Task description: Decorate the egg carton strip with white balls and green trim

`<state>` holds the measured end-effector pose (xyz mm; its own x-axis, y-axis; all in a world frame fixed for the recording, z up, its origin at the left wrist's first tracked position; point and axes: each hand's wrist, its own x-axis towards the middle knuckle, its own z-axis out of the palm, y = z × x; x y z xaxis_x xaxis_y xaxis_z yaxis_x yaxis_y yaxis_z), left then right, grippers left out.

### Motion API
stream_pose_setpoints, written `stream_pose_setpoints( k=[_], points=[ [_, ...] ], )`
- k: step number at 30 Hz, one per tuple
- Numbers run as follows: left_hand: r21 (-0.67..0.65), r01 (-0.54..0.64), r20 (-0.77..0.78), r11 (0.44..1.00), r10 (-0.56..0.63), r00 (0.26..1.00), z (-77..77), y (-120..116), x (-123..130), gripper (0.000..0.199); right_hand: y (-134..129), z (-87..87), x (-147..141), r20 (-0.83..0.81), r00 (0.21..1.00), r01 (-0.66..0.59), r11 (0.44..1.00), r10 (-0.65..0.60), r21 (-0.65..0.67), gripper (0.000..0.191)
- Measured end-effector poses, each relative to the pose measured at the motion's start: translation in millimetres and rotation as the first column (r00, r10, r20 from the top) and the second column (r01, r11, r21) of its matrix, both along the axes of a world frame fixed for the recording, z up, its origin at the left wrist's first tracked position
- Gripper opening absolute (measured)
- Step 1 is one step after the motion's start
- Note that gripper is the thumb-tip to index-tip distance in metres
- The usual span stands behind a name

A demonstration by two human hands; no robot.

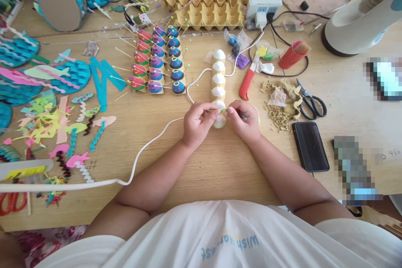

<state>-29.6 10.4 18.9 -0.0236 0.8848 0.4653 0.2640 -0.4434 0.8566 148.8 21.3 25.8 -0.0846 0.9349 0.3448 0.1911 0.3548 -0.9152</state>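
My left hand [201,122] and my right hand [244,120] meet over the near end of a strip of egg-carton cups [219,79]. Each has thumb and forefinger pinched on a thin light-green strand [222,109], which looks like soft clay and stretches between them. White material caps the cups, and the nearest cup [219,122] shows a green line along its lower edge. A small blue-green bit shows by my right fingers; what it is I cannot make out. My hands partly hide the near cups.
Painted carton cups with pins [156,62] stand left of centre, egg trays [209,2] behind. A white cord [147,144] crosses the left side. Rightward lie a red-handled tool [247,83], a red cup [290,56], scissors [310,102] and a phone [310,146]. Paper fish [78,159] lie left.
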Motion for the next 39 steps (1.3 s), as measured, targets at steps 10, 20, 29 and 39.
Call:
stream_pose_setpoints(
  k=[10, 20, 29, 39],
  points=[
    [-0.027, 0.014, 0.084, 1.0, -0.012, 0.996, -9.6, 3.0, 2.9, 0.019, 0.5, -5.0, -2.3, -0.071, 0.997, -0.005, 0.999, 0.003, -0.033, 0.035],
    [0.009, -0.022, -0.03, 1.0, 0.023, 0.999, 2.7, -0.1, -0.1, 0.02, -0.5, 0.5, -1.3, -0.021, 1.0, 0.004, 1.0, -0.004, -0.012, 0.04],
    [0.057, 0.011, -0.027, 0.998, -0.009, 1.0, 4.7, 0.0, -1.1, 0.023, -0.9, 3.5, 0.0, 0.031, 1.0, 0.001, 1.0, -0.001, 0.007, 0.049],
    [0.041, 0.041, -0.009, 0.998, -0.041, 0.999, 4.2, 0.6, -1.5, 0.036, -0.1, 4.9, 0.5, 0.046, 0.999, 0.003, 1.0, -0.003, 0.017, 0.057]
  ],
)
